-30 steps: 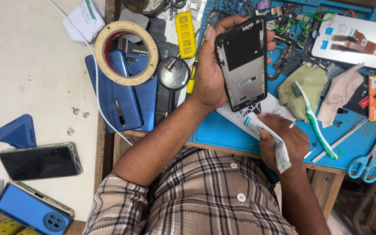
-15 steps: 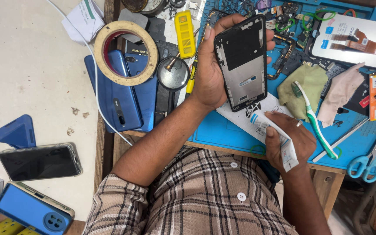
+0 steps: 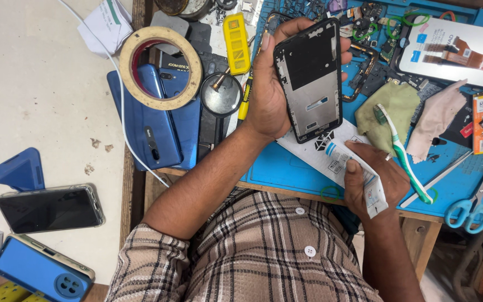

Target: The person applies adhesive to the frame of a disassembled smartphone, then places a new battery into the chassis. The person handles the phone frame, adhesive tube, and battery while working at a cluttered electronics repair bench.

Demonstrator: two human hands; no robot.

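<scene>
blue mat (toothbrush beside tube)

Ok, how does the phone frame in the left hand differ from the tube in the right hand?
The phone frame is black, flat and rigid, held upright in the left hand; the tube is white, soft and squeezed, angled nozzle-first toward the frame's bottom edge in the right hand. Each is gripped over the blue mat.

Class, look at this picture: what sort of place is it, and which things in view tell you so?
Most likely a phone repair bench. The left hand holds a bare phone frame, small loose parts lie on a blue work mat, and several phones lie about.
</scene>
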